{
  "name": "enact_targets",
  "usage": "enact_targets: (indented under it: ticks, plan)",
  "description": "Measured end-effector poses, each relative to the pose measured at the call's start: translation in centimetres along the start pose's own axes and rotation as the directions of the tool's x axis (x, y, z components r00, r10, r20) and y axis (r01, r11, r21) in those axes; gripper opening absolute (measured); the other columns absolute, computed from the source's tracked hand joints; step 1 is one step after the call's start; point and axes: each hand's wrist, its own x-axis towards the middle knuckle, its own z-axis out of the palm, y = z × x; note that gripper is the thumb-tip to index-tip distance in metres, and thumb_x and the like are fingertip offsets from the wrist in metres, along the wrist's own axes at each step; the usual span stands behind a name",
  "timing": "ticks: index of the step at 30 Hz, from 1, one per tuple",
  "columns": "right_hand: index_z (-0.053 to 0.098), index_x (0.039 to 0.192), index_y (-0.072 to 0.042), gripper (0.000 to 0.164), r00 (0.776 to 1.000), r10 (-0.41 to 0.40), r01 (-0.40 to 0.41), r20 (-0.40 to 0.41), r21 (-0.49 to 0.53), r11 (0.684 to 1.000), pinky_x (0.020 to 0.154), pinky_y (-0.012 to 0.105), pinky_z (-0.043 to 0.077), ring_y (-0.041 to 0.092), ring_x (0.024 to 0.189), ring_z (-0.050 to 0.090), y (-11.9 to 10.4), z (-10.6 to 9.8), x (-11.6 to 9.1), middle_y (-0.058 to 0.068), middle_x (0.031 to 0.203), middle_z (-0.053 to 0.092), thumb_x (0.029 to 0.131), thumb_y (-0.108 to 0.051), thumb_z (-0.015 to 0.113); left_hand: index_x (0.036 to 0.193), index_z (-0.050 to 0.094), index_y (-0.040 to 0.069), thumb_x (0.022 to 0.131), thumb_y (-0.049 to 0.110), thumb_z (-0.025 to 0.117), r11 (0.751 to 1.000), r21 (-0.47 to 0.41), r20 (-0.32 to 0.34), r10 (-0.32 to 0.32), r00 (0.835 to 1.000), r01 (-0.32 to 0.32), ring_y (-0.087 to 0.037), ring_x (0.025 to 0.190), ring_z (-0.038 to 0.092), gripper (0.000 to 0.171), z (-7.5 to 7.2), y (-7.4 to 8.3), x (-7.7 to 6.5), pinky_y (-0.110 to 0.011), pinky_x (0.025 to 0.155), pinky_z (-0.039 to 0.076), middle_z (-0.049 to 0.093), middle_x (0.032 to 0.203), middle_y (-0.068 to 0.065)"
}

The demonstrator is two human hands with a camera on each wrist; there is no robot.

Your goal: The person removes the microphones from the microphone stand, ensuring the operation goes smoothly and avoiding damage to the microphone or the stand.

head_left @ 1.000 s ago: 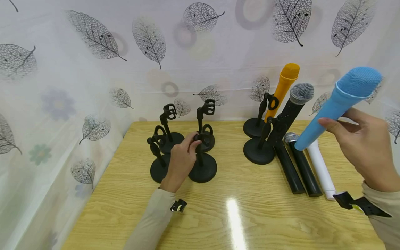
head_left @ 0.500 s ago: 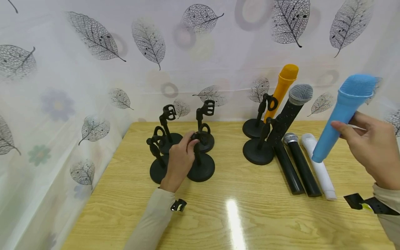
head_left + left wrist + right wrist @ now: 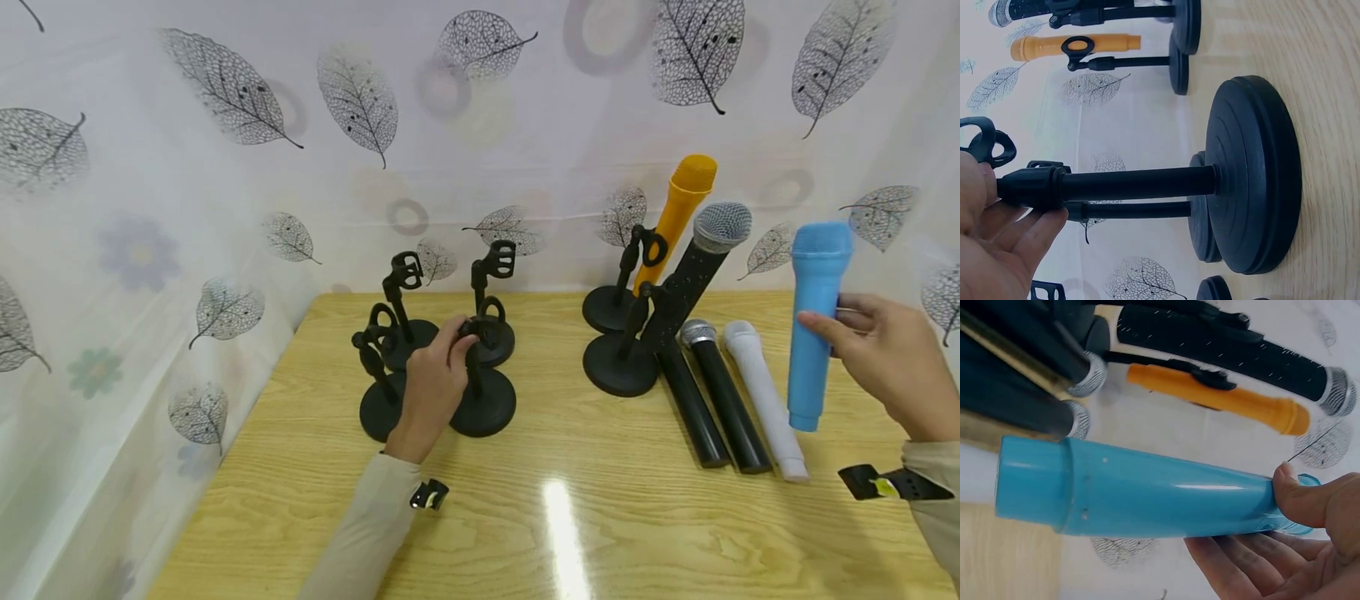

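My left hand (image 3: 435, 379) grips the upper joint of a black desktop microphone stand (image 3: 1141, 184), just below its ring clip. The round base (image 3: 486, 404) of this stand appears to rest on the table. On the right, my right hand (image 3: 896, 358) holds a blue microphone (image 3: 812, 333) between thumb and fingers, nearly upright, head up, above the table. In the right wrist view the blue microphone's tail end points left and my thumb lies along its upper part. Its head is mostly hidden there behind the hand.
Several other black stands, such as one (image 3: 412, 337) at the back, stand around my left hand. Right of centre, an orange microphone (image 3: 675, 212) and a speckled black microphone (image 3: 686, 283) lean in stands. Black microphones (image 3: 727, 400) and a white one (image 3: 768, 408) lie on the table (image 3: 600, 508).
My right hand has moved slightly right and lowered the blue microphone, turning it from a slant to nearly upright. My left hand has shifted the gripped stand slightly left, then stayed still.
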Motion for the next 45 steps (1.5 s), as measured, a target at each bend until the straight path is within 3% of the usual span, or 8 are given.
enact_targets:
  ticks: [8, 11, 13, 18, 22, 27, 36, 45]
  plan:
    - [0.026, 0.145, 0.025, 0.077, 0.996, 0.056, -0.055, 0.066, -0.016, 0.998, 0.062, 0.043, 0.056, 0.064, 0.102, 0.055, 3.5, 0.1, 1.0, 0.053, 0.130, 0.042, 0.106, -0.037, 0.051, 0.137, 0.061, 0.008, 0.106, 0.021, 0.056, 1.000, -0.016, -0.004, -0.015, 1.000, 0.015, -0.009, 0.046, 0.046, 0.034, 0.1, 0.1, -0.2, -0.026, 0.045, 0.038, 0.071, 0.087, -0.009]
    - [0.029, 0.142, 0.026, 0.077, 0.996, 0.056, -0.055, 0.076, -0.020, 0.998, 0.058, 0.035, 0.056, 0.032, 0.075, 0.068, 4.6, 0.1, 1.2, 0.053, 0.127, 0.044, 0.105, -0.036, 0.054, 0.140, 0.061, 0.009, 0.105, 0.022, 0.057, 1.000, 0.008, -0.017, -0.005, 1.000, 0.005, -0.011, 0.046, 0.049, 0.037, 0.0, 0.0, -0.3, -0.028, 0.045, 0.042, 0.069, 0.078, -0.007]
    - [0.031, 0.140, 0.028, 0.076, 0.994, 0.065, -0.064, 0.090, -0.019, 0.998, 0.057, 0.034, 0.056, 0.029, 0.075, 0.069, 5.3, 0.1, 1.3, 0.053, 0.126, 0.044, 0.105, -0.036, 0.055, 0.137, 0.063, 0.007, 0.104, 0.023, 0.060, 1.000, 0.027, -0.034, 0.006, 0.999, -0.005, -0.013, 0.052, 0.059, 0.036, 0.0, -0.1, -0.5, -0.030, 0.050, 0.050, 0.072, 0.082, -0.008]
    - [0.032, 0.135, 0.032, 0.077, 0.985, 0.106, -0.099, 0.136, -0.054, 0.994, 0.065, 0.049, 0.058, 0.064, 0.104, 0.055, 7.0, 0.4, 1.5, 0.054, 0.128, 0.040, 0.106, -0.037, 0.052, 0.117, 0.073, 0.001, 0.100, 0.024, 0.067, 0.997, 0.072, -0.085, -0.012, 0.996, 0.019, -0.020, 0.070, 0.074, 0.028, -0.4, 0.0, -1.1, -0.036, 0.064, 0.059, 0.077, 0.090, -0.011]
    - [0.033, 0.132, 0.034, 0.077, 0.977, 0.124, -0.112, 0.175, -0.078, 0.991, 0.069, 0.056, 0.057, 0.064, 0.101, 0.056, 8.4, 0.6, 1.7, 0.054, 0.127, 0.040, 0.106, -0.036, 0.052, 0.093, 0.075, 0.002, 0.099, 0.026, 0.069, 0.993, 0.111, -0.111, -0.022, 0.994, 0.034, -0.016, 0.061, 0.070, 0.026, -0.5, 0.2, -1.6, -0.033, 0.057, 0.056, 0.074, 0.075, -0.008]
    - [0.029, 0.130, 0.037, 0.080, 0.953, 0.163, -0.144, 0.256, -0.092, 0.985, 0.070, 0.058, 0.056, 0.060, 0.087, 0.063, 9.8, 0.8, 2.0, 0.055, 0.127, 0.038, 0.106, -0.036, 0.052, 0.076, 0.073, 0.007, 0.098, 0.023, 0.071, 0.994, 0.094, -0.110, 0.065, 0.992, -0.055, -0.007, 0.051, 0.060, 0.027, 0.0, 0.8, -2.3, -0.025, 0.050, 0.050, 0.067, 0.062, 0.000]
    - [0.026, 0.128, 0.039, 0.080, 0.922, 0.187, -0.172, 0.338, -0.075, 0.982, 0.070, 0.052, 0.058, 0.057, 0.090, 0.064, 11.0, 1.7, 2.7, 0.057, 0.126, 0.035, 0.106, -0.033, 0.052, 0.082, 0.074, 0.008, 0.098, 0.016, 0.068, 0.980, 0.006, 0.028, 0.197, 0.980, -0.197, -0.003, 0.050, 0.056, 0.019, 3.0, 2.6, -2.8, -0.016, 0.050, 0.046, 0.066, 0.063, 0.003]
    - [0.028, 0.129, 0.038, 0.079, 0.889, 0.216, -0.195, 0.404, -0.093, 0.976, 0.073, 0.050, 0.058, 0.060, 0.099, 0.061, 10.8, 2.5, 2.8, 0.057, 0.131, 0.028, 0.107, -0.035, 0.049, 0.109, 0.073, 0.007, 0.102, 0.017, 0.063, 0.981, -0.138, 0.222, 0.163, 0.961, -0.135, -0.005, 0.079, 0.069, 0.015, 6.5, 5.5, -0.6, -0.014, 0.072, 0.052, 0.074, 0.093, 0.000]
